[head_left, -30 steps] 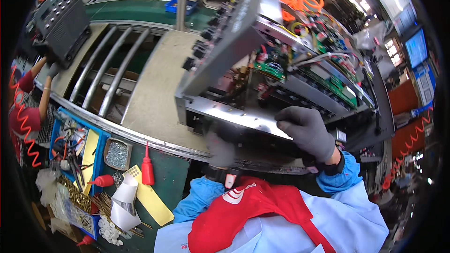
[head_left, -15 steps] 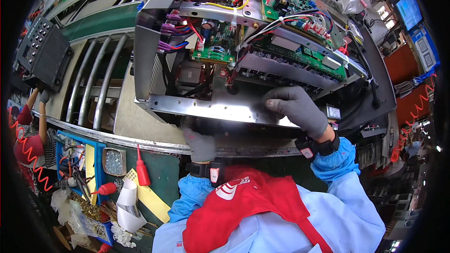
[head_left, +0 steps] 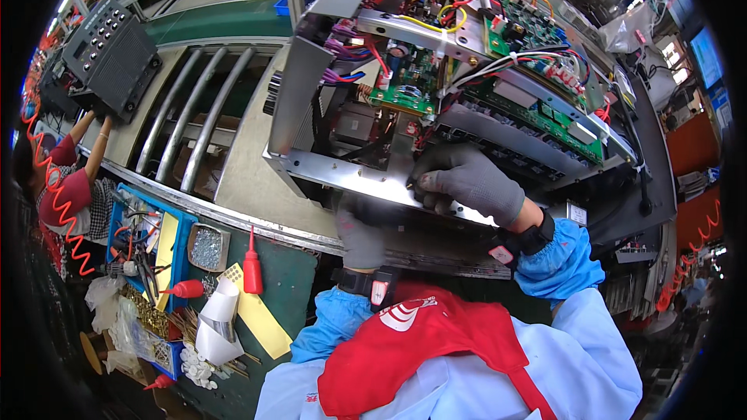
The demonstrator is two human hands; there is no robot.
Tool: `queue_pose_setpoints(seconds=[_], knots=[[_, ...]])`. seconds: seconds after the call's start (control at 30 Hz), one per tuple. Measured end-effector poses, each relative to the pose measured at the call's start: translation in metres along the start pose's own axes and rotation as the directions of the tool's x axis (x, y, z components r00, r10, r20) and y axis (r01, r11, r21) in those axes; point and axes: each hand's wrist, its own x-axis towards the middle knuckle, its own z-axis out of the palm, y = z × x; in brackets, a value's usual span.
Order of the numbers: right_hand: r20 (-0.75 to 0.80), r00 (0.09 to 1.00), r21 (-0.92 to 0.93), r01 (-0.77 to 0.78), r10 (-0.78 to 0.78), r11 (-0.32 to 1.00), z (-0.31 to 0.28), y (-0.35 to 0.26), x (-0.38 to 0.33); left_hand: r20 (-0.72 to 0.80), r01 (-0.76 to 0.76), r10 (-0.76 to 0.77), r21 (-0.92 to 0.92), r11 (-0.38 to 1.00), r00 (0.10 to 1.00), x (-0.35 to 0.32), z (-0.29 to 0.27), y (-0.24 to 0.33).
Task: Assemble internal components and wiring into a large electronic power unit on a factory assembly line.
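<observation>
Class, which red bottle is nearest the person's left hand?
The rightmost red bottle, beside the dotted yellow sheet; the other red bottles are farther left, farther from the left hand.

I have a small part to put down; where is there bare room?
On the beige board between the shiny metal rollers and the open grey metal chassis, and on the dark green bench top right of the yellow dotted sheet and adjacent red squeeze bottle. The bench's left is crowded around the blue plastic tray.

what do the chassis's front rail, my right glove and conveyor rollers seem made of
Front rail: metal, perhaps steel or aluminium, satin, with broad glare. Right glove: seemingly fabric, matte grey, without highlights; coating unclear. Conveyor rollers: smooth metal, probably steel, bright lengthwise highlights.
</observation>
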Motion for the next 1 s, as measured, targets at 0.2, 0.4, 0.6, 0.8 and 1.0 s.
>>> queue_pose_setpoints(seconds=[0.2,0.4,0.6,0.8,1.0], knots=[[0.028,0.998,-0.006,0.061,-0.061,0.998,-0.003,0.007,0.015,0.057,0.2,-0.193,-0.362,0.91,0.98,-0.009,0.029,0.044],[0.046,0.998,-0.128,0.038,-0.032,0.991,-0.001,-0.002,0.016,0.055,0.162,-0.152,-0.27,0.949,0.987,-0.006,0.016,0.025],[0.021,0.998,-0.124,-0.054,0.057,0.991,0.0,-0.003,0.019,0.062,0.11,-0.102,-0.154,0.982,0.993,-0.008,0.02,0.032],[0.015,0.979,-0.305,0.197,-0.202,0.932,-0.001,0.016,0.023,0.125,-0.169,0.137,0.297,0.94,0.983,-0.005,0.012,0.019],[-0.038,0.929,-0.586,0.278,-0.368,0.762,0.013,0.014,0.01,0.092,-0.117,0.096,0.266,0.957,0.991,-0.006,0.012,0.019]])
